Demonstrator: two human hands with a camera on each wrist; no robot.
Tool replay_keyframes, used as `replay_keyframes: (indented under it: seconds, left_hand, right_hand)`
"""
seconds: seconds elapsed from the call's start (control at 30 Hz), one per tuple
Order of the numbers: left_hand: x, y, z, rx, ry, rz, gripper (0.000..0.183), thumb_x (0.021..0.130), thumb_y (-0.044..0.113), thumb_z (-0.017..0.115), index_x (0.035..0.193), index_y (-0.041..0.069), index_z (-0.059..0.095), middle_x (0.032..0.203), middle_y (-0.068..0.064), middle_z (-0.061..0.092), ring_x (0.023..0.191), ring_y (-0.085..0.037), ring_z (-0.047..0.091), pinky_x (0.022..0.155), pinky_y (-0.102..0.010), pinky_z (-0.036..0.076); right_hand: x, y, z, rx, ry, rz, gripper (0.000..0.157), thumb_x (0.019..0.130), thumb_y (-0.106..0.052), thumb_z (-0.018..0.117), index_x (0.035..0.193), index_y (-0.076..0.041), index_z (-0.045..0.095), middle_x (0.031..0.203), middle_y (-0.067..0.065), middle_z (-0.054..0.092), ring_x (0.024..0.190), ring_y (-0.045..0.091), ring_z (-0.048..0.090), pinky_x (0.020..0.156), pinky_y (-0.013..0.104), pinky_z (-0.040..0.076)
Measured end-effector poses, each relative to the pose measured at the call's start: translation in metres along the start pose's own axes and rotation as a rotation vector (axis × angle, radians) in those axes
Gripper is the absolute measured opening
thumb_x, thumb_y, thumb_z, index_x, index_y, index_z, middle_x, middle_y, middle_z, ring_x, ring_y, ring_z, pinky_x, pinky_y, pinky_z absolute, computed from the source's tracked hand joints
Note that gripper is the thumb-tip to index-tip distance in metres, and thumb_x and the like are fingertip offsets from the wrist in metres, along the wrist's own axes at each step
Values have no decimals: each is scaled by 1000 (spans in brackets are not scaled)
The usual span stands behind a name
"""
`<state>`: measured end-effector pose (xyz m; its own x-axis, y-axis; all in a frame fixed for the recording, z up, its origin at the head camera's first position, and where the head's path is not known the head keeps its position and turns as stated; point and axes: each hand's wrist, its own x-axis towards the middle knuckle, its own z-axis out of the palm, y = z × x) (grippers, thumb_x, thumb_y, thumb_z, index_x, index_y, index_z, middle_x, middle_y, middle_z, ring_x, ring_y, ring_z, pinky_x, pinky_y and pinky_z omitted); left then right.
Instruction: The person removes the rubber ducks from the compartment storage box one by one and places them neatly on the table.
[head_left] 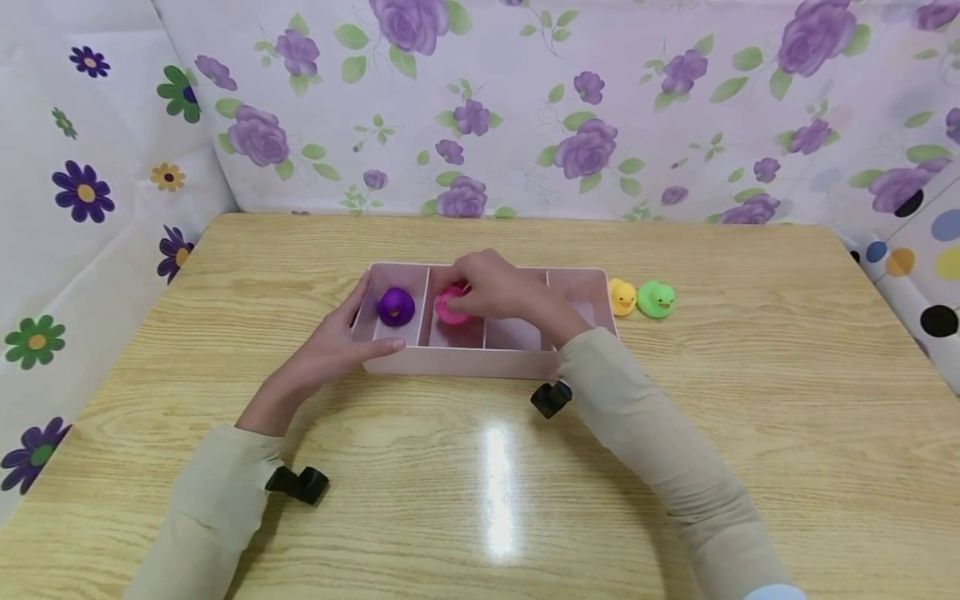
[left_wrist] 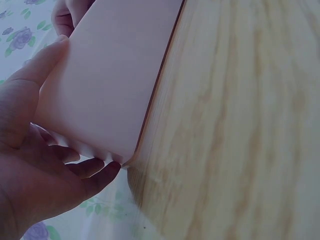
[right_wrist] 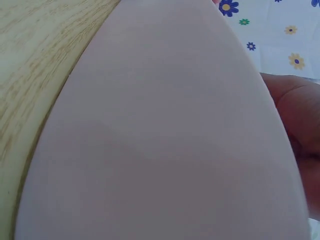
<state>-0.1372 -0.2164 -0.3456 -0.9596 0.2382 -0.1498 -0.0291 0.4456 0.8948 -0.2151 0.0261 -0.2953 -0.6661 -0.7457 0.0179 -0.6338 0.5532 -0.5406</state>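
Note:
A pale pink divided box (head_left: 465, 362) lies lengthwise on the table. My left hand (head_left: 333, 342) grips its left end, with the thumb (left_wrist: 42, 65) at the front rim and the fingers along the end wall. In the leftmost compartment sits a purple rubber duck (head_left: 395, 307). My right hand (head_left: 498, 287) reaches over the back of the box and holds a pink rubber duck (head_left: 450, 307) inside the second compartment from the left; the hand partly covers this duck. In the right wrist view, the box's front wall (right_wrist: 160, 125) hides most of the right hand (right_wrist: 297, 115).
Just beyond the box's right end, a yellow rubber duck (head_left: 622, 297) and a green rubber duck (head_left: 656, 299) stand side by side on the wooden table (head_left: 420, 467). Behind the table hangs a flowered cloth (head_left: 525, 108). Each sleeve carries a black wrist mount (head_left: 551, 399).

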Motion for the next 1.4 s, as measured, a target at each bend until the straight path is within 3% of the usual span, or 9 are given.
replay_keyframes:
  seconds: [0.3, 0.5, 0.73, 1.03, 1.4]
  left_hand:
    - [1, 0, 1, 8, 4, -3, 112, 87, 28, 78, 160, 27, -6, 167, -6, -2, 152, -26, -3, 121, -54, 6]
    - [1, 0, 1, 8, 4, -4, 112, 87, 27, 78, 160, 26, -6, 167, -6, -3, 152, -26, -3, 121, -54, 5]
    - [0, -1, 1, 13, 7, -5, 111, 87, 26, 78, 160, 25, -6, 166, -7, -4, 152, -27, -4, 121, -53, 4]
    - [0, -2, 1, 15, 8, 2, 111, 87, 26, 77, 160, 24, -6, 166, -7, -4, 152, -27, -5, 121, -53, 4]
    - [1, -2, 1, 27, 8, 3, 111, 87, 25, 77, 161, 22, -7, 166, -9, -4, 152, -29, -4, 121, -54, 4]
  right_hand:
    - [-10, -1, -10, 142, 6, 37, 22, 88, -5, 73, 108, 0, 75, 102, 10, 74, 96, 20, 68, 85, 26, 55]
    - [-20, 3, -15, 152, 27, -36, 26, 90, -4, 72, 114, 5, 73, 107, 15, 73, 99, 25, 69, 89, 29, 55]
    - [-31, 8, -18, 106, 108, -110, 25, 90, -3, 72, 113, 6, 73, 106, 15, 73, 97, 25, 68, 87, 32, 56]
    - [-46, 7, -29, 86, 128, -35, 22, 91, -4, 72, 113, -1, 76, 109, 10, 73, 96, 23, 65, 86, 34, 55]
    - [-62, 19, -38, 159, 166, -7, 24, 86, -4, 77, 110, -2, 77, 107, 9, 73, 95, 21, 68, 87, 34, 57]
